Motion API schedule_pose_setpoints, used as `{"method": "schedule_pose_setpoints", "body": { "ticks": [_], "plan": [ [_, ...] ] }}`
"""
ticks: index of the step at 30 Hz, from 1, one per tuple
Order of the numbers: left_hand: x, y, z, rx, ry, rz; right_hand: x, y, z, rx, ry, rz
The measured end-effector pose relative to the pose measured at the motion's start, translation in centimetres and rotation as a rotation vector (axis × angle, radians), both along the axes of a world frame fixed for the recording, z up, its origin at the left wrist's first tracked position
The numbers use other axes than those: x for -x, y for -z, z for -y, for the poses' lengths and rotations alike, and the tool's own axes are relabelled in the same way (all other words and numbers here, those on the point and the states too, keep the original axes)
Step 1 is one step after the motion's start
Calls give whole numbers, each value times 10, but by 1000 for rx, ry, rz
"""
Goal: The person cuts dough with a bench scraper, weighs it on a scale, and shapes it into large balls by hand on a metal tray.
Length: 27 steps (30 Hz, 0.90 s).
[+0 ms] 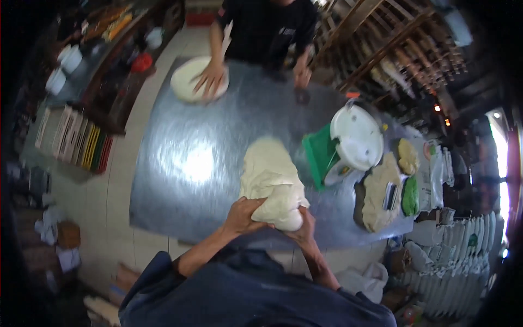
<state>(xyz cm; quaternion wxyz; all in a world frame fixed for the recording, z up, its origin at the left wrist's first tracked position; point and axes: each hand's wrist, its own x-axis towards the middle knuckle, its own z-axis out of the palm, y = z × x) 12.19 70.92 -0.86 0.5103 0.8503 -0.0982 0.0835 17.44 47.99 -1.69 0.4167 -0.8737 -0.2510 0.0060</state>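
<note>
A large pale lump of dough (268, 163) stretches from the middle of the metal table (174, 204) to its near edge. My left hand (243, 215) grips the near end of it from the left, fingers curled beneath. On the other side, my right hand (303, 226) is closed round the same end, which bulges between both hands. The far end of the dough lies on the table and looks slightly blurred. Part of my fingers is hidden under the dough.
Across the table a co-worker's hand (211, 79) presses on a round dough piece (185, 82). To the right stands a green scale (320, 155) with a white round pan (359, 136). Beyond it lie a flattened dough-coloured piece (376, 212) with a knife-like scraper (390, 196), and a green bag (410, 196).
</note>
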Motion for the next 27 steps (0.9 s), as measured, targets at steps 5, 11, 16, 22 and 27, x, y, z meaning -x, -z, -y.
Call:
{"method": "schedule_pose_setpoints", "body": {
  "ticks": [5, 11, 16, 22, 27],
  "plan": [
    [54, 73, 44, -133, 36, -782, -44, 26, 16, 891, -741, -518],
    [44, 79, -34, 1464, -723, -630, -185, -121, -85, 17, 138, 124],
    [141, 153, -100, 576, -1160, -726, -129, -53, -100, -97, 343, -153],
    [-60, 59, -152, -78, -547, -301, -48, 70, -195, 273, 518, -182],
    [-128, 113, -170, -108, -42, -444, -84, 118, -187, 232, 401, -155]
  ]
}}
